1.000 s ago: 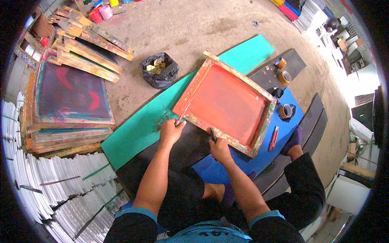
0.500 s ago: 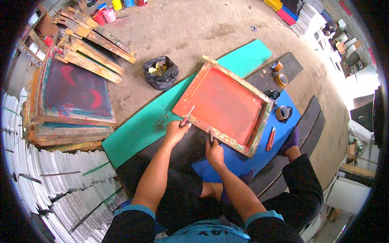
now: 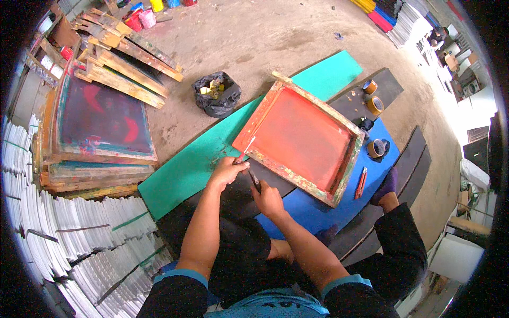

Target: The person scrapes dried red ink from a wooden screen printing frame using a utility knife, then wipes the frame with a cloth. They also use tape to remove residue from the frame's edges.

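A wooden screen-printing frame (image 3: 302, 142) with an orange-red mesh and paint-flaked wood lies tilted in front of me. Closed near its lower-left corner, my left hand (image 3: 228, 173) grips a thin tool (image 3: 247, 149) with a reddish handle and a narrow pale shaft, pointing up at the frame's edge. Just right of it and nearer to me, my right hand (image 3: 269, 201) is closed round a slim dark-handled tool (image 3: 255, 182), whose tip is close to the left hand. The exact kind of either tool is too small to tell.
Under the frame lie green (image 3: 185, 165), blue (image 3: 344, 209) and black sheets. At right are tape rolls (image 3: 375, 105) and a red cutter (image 3: 361, 183). A black bag of scraps (image 3: 216, 98) stands beyond. Stacked screens (image 3: 103, 116) and white sheet bundles (image 3: 90, 222) fill the left.
My right hand has moved left and slightly down, away from the frame's edge, bringing its dark tool up to my left hand. The view has shifted a little.
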Demonstrator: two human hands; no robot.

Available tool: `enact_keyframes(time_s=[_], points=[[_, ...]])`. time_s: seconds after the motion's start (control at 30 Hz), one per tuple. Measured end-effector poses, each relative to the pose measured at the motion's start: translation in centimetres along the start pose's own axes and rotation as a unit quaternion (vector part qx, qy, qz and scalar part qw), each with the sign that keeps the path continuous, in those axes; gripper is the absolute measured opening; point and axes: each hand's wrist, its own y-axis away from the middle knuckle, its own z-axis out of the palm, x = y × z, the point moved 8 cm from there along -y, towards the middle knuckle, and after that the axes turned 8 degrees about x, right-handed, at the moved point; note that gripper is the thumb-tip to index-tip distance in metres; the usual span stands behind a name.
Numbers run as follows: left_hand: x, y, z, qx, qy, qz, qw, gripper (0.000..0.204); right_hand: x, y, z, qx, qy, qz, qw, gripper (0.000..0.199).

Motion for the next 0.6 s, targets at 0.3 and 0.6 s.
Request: enact_keyframes(time_s=[0.3,0.6], points=[[-1.8,-1.9,-2.7,0.019,0.079,-0.028,0.996,0.023,-3.1,-2.8,0.8,-0.033,-0.015,-0.029,0.999,0.034],[-1.8,-1.9,-4.7,0.095,0.155,-0.045,0.982,0.017,-5.2,-4.0,2.3,-0.092,-0.048,-0.060,0.993,0.037]])
